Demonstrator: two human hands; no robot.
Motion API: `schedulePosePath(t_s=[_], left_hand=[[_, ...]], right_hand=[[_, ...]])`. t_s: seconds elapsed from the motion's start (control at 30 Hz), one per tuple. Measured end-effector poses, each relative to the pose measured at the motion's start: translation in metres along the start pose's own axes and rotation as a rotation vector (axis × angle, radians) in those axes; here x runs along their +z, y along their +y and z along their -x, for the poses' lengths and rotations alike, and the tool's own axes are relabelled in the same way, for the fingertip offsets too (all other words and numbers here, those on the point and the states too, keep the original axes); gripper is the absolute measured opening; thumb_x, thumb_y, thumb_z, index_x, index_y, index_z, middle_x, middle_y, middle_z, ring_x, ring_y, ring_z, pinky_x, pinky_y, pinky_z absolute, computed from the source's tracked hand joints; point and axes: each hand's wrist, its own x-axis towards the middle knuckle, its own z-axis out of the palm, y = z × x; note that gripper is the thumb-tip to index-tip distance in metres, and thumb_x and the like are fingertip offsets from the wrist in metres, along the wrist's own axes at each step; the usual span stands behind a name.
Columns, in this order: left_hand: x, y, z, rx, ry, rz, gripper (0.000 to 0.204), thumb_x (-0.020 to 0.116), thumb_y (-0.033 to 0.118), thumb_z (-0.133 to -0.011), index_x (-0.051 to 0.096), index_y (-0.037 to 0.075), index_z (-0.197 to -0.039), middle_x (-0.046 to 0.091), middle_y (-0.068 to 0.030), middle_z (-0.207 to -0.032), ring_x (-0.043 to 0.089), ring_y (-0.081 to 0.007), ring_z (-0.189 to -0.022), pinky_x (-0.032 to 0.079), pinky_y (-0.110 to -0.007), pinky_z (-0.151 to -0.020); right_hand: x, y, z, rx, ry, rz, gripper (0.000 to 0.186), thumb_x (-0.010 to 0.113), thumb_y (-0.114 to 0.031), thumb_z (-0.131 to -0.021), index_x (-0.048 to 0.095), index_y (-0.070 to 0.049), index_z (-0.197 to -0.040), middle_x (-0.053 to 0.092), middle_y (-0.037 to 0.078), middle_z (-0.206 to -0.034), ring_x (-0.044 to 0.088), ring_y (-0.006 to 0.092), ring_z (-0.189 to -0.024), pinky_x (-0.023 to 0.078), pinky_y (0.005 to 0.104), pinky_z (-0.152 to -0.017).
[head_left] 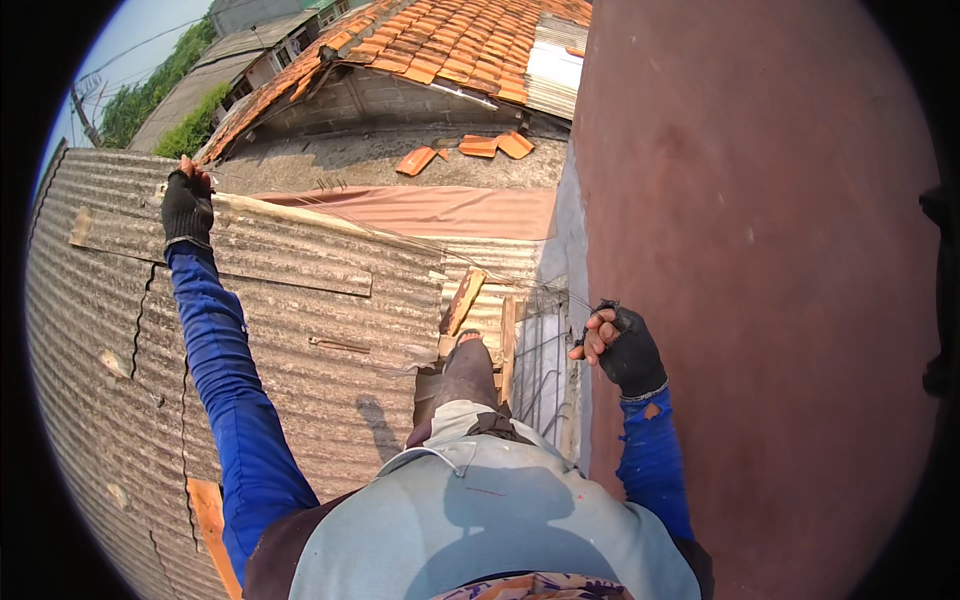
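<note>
The left fingers are bent in and look like they pinch one end of some thin wires. The right fingers are curled, and the wires come up to the top of that hand, but I cannot tell if these fingers hold them tight. The wires run slanting down between the two hands, which are far apart, over the roof. The left hand and the right hand both wear black gloves with the finger ends bare. Both arms have blue sleeves, and the right one has a small hole near the wrist. The right hand is in front of a big reddish-brown wall. Under the left arm is a wavy gray roof with a long wooden board lying on it. In the middle, one bent knee and some toes show below the wires, next to a short wooden plank. The person wears a light blue shirt with a shadow on it. Farther off is a brown cloth-like sheet, then a few loose orange tiles, and behind them an orange tiled roof.
</note>
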Motion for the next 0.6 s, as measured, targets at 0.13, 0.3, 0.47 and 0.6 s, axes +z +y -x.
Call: schedulePosePath(t_s=[0.13, 0.3, 0.47, 0.6], left_hand=[[-0.004, 0.011, -0.002, -0.051, -0.054, 0.02, 0.014, 0.065, 0.019, -0.091, 0.059, 0.006, -0.09, 0.057, -0.0018, -0.079, 0.054, -0.0151, -0.072, 0.049, -0.027, -0.073], [-0.005, 0.023, 0.009, -0.015, -0.08, -0.103, 0.016, 0.065, 0.022, -0.092, 0.058, 0.008, -0.087, 0.054, 0.002, -0.077, 0.051, -0.0115, -0.07, 0.045, -0.026, -0.068], [0.005, 0.03, 0.029, -0.012, -0.108, -0.116, 0.015, 0.066, 0.023, -0.091, 0.061, 0.01, -0.094, 0.059, 0.0023, -0.081, 0.054, -0.0095, -0.071, 0.045, -0.024, -0.069], [0.017, 0.017, 0.058, -0.037, -0.196, -0.232, 0.018, 0.065, 0.022, -0.092, 0.059, 0.007, -0.099, 0.057, 0.0013, -0.078, 0.052, -0.0081, -0.066, 0.045, -0.02, -0.059]], right_hand=[[-0.002, -0.019, 0.009, 0.129, -0.112, 0.182, 0.027, 0.057, -0.019, -0.095, 0.064, 0.005, -0.104, 0.053, 0.004, -0.066, 0.055, 0.0148, -0.062, 0.048, 0.0276, -0.066], [-0.017, -0.001, 0.007, 0.131, -0.095, 0.83, 0.021, 0.059, -0.013, -0.09, 0.068, 0.0, -0.104, 0.063, 0.007, -0.074, 0.057, 0.0166, -0.07, 0.046, 0.0293, -0.067], [-0.015, 0.063, 0.001, 0.232, -0.158, 1.131, 0.023, 0.058, -0.017, -0.088, 0.068, -0.003, -0.103, 0.069, 0.017, -0.095, 0.066, 0.0306, -0.086, 0.05, 0.0368, -0.077], [-0.036, 0.078, -0.006, -0.042, 0.088, 1.267, 0.021, 0.06, -0.02, -0.086, 0.066, -0.004, -0.098, 0.067, 0.019, -0.088, 0.065, 0.0348, -0.083, 0.05, 0.0397, -0.074]])
